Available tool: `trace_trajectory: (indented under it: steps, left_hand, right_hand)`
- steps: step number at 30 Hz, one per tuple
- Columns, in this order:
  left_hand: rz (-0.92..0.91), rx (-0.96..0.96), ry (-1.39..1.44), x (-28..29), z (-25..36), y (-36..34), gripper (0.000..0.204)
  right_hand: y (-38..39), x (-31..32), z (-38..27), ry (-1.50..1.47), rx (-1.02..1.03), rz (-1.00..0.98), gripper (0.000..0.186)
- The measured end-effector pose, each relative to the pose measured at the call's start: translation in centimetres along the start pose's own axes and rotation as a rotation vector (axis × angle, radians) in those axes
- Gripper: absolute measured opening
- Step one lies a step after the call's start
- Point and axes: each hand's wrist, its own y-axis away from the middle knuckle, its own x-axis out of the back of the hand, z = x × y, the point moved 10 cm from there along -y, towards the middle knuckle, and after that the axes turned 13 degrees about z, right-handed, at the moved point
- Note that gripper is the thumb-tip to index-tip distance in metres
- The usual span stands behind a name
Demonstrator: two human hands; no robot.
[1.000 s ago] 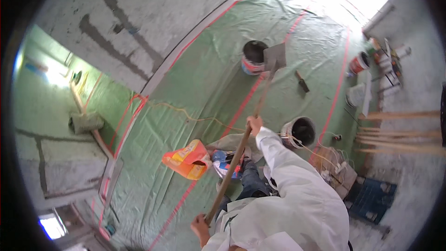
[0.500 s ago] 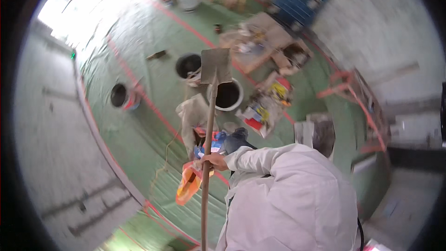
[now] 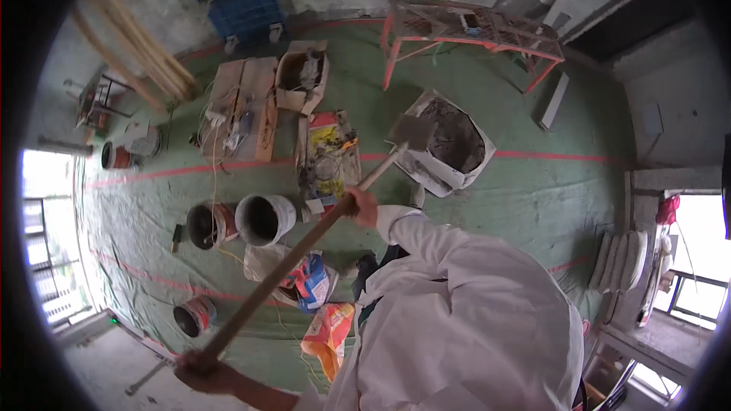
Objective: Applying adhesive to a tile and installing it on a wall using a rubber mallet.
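A long-handled shovel (image 3: 283,260) slants across the view. My left hand (image 3: 202,373) grips the end of its wooden handle at the lower left. Farther up the handle, my right hand (image 3: 364,208) is closed around it. The flat grey blade (image 3: 413,132) is at the left side of an open-topped pale box or bag (image 3: 457,180) holding dark grey powdery material. Whether the blade touches the material cannot be made out. Left of my right hand stands a white bucket (image 3: 285,217) with dark contents, beside another dark bucket (image 3: 199,226).
Bags (image 3: 312,278) and an orange sack (image 3: 329,339) lie near my feet. Flattened packaging (image 3: 329,152), cardboard (image 3: 255,106) and a carton (image 3: 302,80) are farther off. A red-framed trestle (image 3: 472,27) stands by the far wall. Green sheeting (image 3: 533,190) covers the floor.
My view has turned to the right. The shovel blade has gone from over the white bucket to the box of grey material. My left hand has come into view on the handle's end.
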Motion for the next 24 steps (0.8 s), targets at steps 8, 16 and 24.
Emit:
trace_trajectory:
  steps: [8, 16, 24]
  left_hand:
    - [-1.082, -0.075, 0.514, -48.8, 19.4, 41.0, 0.037]
    - [-1.388, 0.01, 0.53, -74.7, 25.5, 64.1, 0.018]
    - [-1.421, -0.032, 0.276, -113.6, 13.0, 83.4, 0.05]
  right_hand:
    - [-1.4, 15.4, -35.1, -0.462, 0.317, 0.15, 0.02]
    - [3.1, 19.1, -56.8, -0.156, 0.657, 0.164, 0.025]
    - [7.4, 31.4, -58.6, 0.039, 0.652, 0.674, 0.034]
